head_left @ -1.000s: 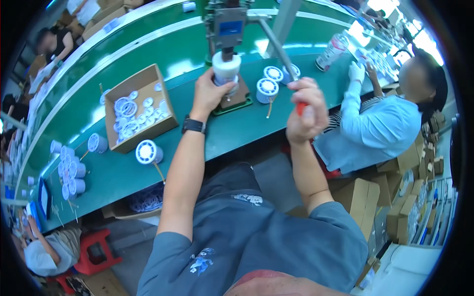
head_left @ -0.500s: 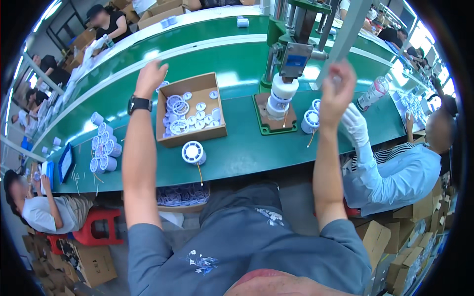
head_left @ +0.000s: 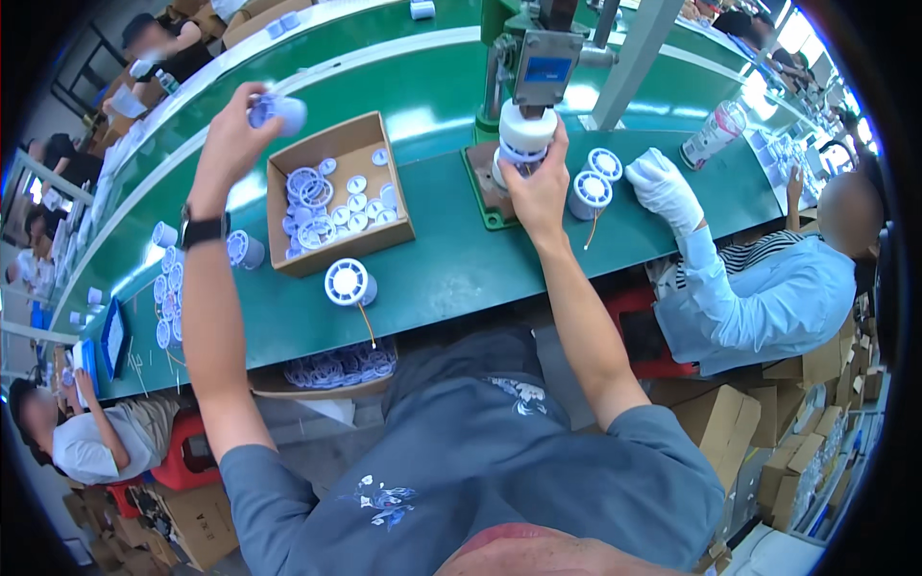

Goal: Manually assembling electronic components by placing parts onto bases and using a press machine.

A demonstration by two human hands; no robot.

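My left hand (head_left: 230, 139) is closed round a pale lavender plastic cylinder (head_left: 289, 116), slightly blurred, raised beyond the far left corner of a cardboard box (head_left: 399, 228). In the box lie several round white discs and rings. My right hand (head_left: 542, 190) grips a white cylindrical housing (head_left: 520, 154) standing on the base of a green hand press (head_left: 549, 69); thumb and fingers go round its sides. A white round block (head_left: 527, 127) sits over that housing, beneath the ram. Near the bench's front edge stands a slotted-top housing (head_left: 349, 283) with an orange wire.
Two more housings (head_left: 591, 192) stand right of the press, close to a co-worker's white-gloved hand (head_left: 665, 190). A bottle (head_left: 714, 136) is farther right. Several housings (head_left: 171, 298) are stacked at the left, and one (head_left: 246, 250) lies beside the box. A metal post (head_left: 634, 67) rises behind the press.
My right hand has come down and left from beside the co-worker's glove to the housing at the press. My left hand now shows a cylinder in its grasp. The whole view has shifted.
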